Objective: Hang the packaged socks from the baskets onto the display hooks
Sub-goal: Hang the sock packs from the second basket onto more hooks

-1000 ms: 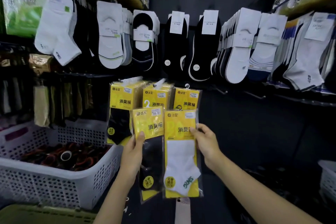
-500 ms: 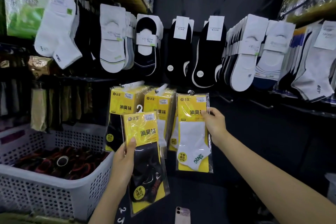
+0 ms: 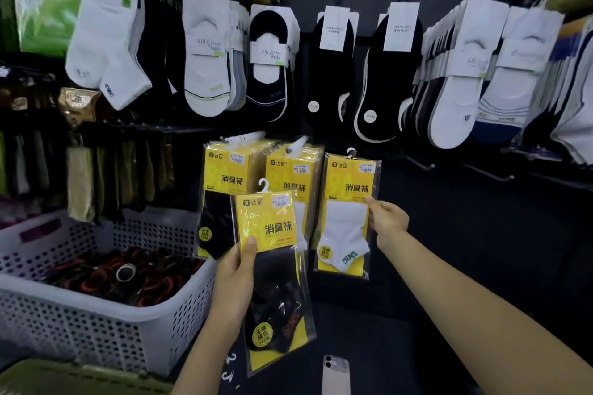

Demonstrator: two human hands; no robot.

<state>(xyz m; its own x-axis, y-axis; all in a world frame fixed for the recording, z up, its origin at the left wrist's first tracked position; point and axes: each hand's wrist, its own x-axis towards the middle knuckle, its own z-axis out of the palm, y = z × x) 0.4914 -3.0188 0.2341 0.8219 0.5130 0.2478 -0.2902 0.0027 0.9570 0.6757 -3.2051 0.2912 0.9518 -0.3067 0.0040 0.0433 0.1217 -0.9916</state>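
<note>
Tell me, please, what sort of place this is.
Probably a shop's sock aisle: carded socks hang in rows on the wall, the left hand holds a black sock pack, the right hand a white sock pack, and a stock basket stands beside.

A left stack [image 3: 226, 170] and a middle stack [image 3: 296, 170] of packs are hung side by side on display hooks [image 3: 244, 138], below a row of carded socks [image 3: 205, 54]. Just right of them, a third pack [image 3: 348, 212] is pinched at its right edge by the right hand [image 3: 388, 221]. A fourth pack [image 3: 269, 228] is held by the left hand [image 3: 236, 269] in front of both stacks. A basket [image 3: 96, 324] is placed to the left.
</note>
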